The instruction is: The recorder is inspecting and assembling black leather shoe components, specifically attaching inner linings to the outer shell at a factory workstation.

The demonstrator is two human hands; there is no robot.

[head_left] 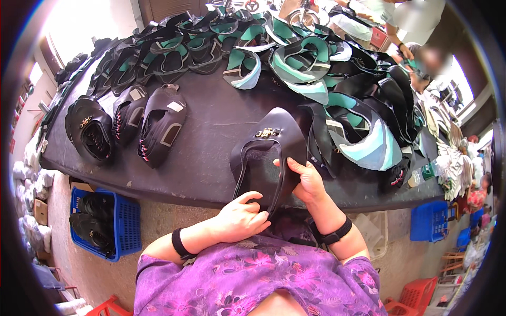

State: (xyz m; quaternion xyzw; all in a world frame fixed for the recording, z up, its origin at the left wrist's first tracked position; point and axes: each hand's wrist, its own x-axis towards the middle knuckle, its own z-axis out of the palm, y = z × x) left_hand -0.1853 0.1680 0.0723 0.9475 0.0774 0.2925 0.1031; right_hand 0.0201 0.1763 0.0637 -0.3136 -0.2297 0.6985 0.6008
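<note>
A black shoe upper (287,124) with a gold chain ornament on its front is held at the table's near edge, toe pointing away from me. My right hand (308,181) grips its right side, thumb and fingers closed over the opening's edge. At the near end, the bent fingers of my left hand (241,215) close on the heel end of the upper. The left fingertips are partly hidden. Just right of it lie black uppers with pale blue and green linings (369,142).
Stacked black uppers (161,126) stand left on the dark table (205,121); a pile of green-lined uppers (200,45) covers the far side. A plastic bottle (423,173) lies at right. Blue baskets (132,226) flank me on the floor. Another person's hand (406,51) shows far right.
</note>
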